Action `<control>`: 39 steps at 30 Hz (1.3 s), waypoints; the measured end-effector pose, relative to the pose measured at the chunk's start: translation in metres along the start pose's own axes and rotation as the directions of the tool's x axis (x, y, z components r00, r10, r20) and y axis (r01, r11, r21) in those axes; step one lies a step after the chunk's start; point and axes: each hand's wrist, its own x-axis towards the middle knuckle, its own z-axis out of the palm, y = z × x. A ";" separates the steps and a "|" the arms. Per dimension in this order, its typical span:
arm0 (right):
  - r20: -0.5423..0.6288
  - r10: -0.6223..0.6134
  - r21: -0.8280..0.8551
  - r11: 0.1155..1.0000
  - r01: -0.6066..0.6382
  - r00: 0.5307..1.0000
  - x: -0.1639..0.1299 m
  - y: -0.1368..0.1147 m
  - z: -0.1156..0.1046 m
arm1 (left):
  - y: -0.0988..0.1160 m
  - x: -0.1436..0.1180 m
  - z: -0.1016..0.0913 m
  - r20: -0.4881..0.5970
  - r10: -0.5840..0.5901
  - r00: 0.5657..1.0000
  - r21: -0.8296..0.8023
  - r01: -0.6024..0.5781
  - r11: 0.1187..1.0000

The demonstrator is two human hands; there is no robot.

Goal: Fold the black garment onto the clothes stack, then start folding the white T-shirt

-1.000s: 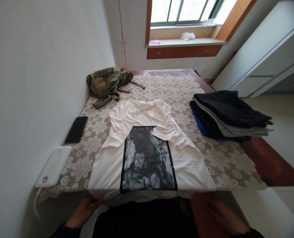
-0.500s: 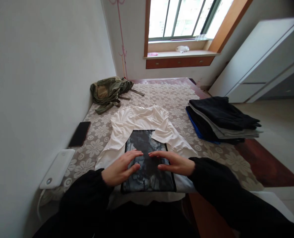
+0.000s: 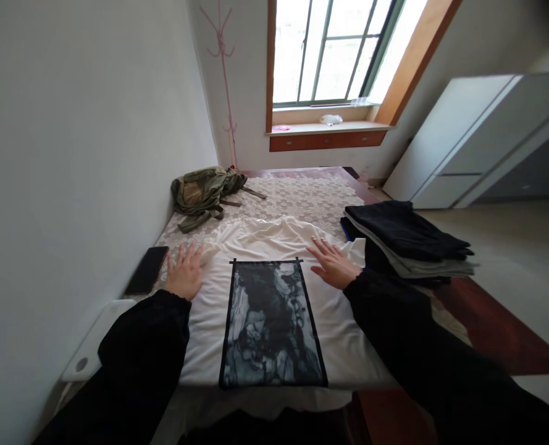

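Room: a pale wall (image 3: 93,123) fills the left of the frame; a bright window (image 3: 325,52) stands at upper centre.
Table: lace cloth (image 3: 297,190) over a dark red table (image 3: 496,327).
Shirt: the white shirt (image 3: 274,290) lies face up at centre, its dark panel (image 3: 272,337) fully exposed.
Done, left: the body looks spread out; creases run around the collar and sides.
Left hand: palm down, fingers fanned, gripping nothing (contact is hard to judge), over the shirt's left-hand edge (image 3: 184,272).
Right hand: likewise flat and loose, near the right sleeve (image 3: 334,266).
Edges: the hem hangs past the table's near edge, lower centre.
Room to move: tight at right, beside the clothes pile (image 3: 404,238), and left, beside the phone (image 3: 147,271); wider towards the backpack (image 3: 204,191).
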 end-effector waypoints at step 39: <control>-0.256 0.470 0.297 0.870 -0.394 0.844 0.150 0.033 0.006 | 0.039 0.181 0.054 -0.049 -0.287 0.957 -0.332 0.255 0.908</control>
